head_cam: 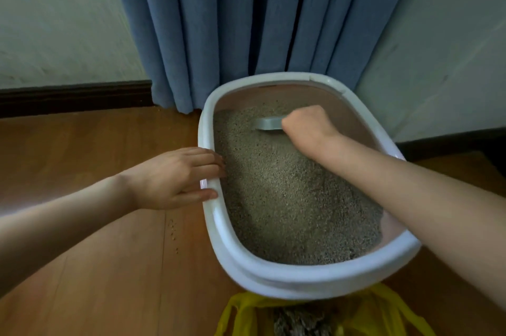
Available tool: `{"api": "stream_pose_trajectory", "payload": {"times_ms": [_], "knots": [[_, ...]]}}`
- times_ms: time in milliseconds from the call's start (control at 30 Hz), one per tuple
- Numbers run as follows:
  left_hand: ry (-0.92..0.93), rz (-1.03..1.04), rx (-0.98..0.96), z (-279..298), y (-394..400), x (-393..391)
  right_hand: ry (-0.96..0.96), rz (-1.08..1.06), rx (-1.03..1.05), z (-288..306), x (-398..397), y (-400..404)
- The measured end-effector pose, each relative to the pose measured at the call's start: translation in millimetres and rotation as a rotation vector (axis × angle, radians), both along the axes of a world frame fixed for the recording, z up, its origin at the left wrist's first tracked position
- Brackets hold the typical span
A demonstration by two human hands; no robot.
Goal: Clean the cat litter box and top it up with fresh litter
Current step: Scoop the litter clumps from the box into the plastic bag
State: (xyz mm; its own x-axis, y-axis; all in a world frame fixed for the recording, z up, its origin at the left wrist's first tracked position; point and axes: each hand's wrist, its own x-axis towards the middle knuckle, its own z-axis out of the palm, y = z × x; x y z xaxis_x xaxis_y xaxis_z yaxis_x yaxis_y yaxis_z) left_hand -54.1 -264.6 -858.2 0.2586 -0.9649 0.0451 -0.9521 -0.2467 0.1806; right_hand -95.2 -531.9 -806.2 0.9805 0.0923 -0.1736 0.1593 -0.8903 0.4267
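A white oval litter box (273, 278) with a pinkish inner wall sits on the wooden floor, filled with grey-brown litter (287, 199). My right hand (309, 127) is inside the box near its far end, fingers curled round the handle of a grey scoop (267, 124) that lies on the litter. My left hand (175, 177) rests on the box's left rim, fingers straight over the edge, thumb along the rim.
A yellow plastic bag (246, 316) holding clumped litter lies open at the box's near end. Blue curtains (246, 21) hang right behind the box, with walls and dark skirting at both sides. A few litter grains (173, 231) are scattered on the floor to the left.
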Motion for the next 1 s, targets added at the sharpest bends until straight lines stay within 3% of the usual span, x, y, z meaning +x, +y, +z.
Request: {"api": "stream_pose_trajectory", "payload": {"times_ms": [267,467,600,767,1000], "knots": [[0.005,0.029,-0.032,-4,-1,-7,0.131,0.172,-0.107,-5,-68,-28],[0.004,-0.047,-0.077,0,-10,-13,0.374,0.209,-0.161,28,-142,-60],[0.028,-0.087,-0.076,-4,-14,-21,0.188,0.117,-0.138,47,-130,-68],[0.017,-0.098,-0.095,-6,-15,-22,-0.011,0.01,-0.078,20,-50,-52],[0.021,-0.104,-0.117,-6,-16,-21,0.079,-0.026,-0.071,-4,-41,-41]]}}
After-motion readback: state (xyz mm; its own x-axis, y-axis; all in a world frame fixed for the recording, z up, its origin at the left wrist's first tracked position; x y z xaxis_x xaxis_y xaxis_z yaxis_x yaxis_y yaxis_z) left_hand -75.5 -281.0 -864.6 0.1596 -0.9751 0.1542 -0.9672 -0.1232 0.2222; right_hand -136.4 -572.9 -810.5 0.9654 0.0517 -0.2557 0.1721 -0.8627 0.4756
